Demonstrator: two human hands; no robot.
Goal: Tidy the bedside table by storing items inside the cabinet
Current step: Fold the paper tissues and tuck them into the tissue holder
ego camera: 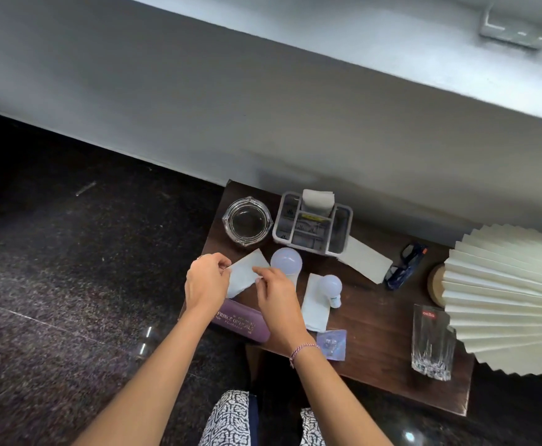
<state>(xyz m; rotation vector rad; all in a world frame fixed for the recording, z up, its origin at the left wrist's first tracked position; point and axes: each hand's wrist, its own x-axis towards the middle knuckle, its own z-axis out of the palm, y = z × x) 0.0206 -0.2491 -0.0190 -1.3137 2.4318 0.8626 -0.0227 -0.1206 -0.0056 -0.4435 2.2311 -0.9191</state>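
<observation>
Purple glasses case (pixel 244 323) lies nearest, big bulb (pixel 286 261) behind; left hand (pixel 206 281) and right hand (pixel 276 294) each pinch the white tissue (pixel 245 275).

Your left hand (pixel 207 281) and right hand (pixel 276 294) cover the edges of the napkin (pixel 247 273) where they pinch it. Your left wrist hides the nine o'clock end of the purple case (pixel 244 323), and its smaller gold print is too fine to read. At three o'clock the pleated lampshade (pixel 504 294) runs off the picture and covers most of its wooden base (pixel 435 284). The small packet (pixel 334 344) by your right wrist is too blurred to identify.
</observation>
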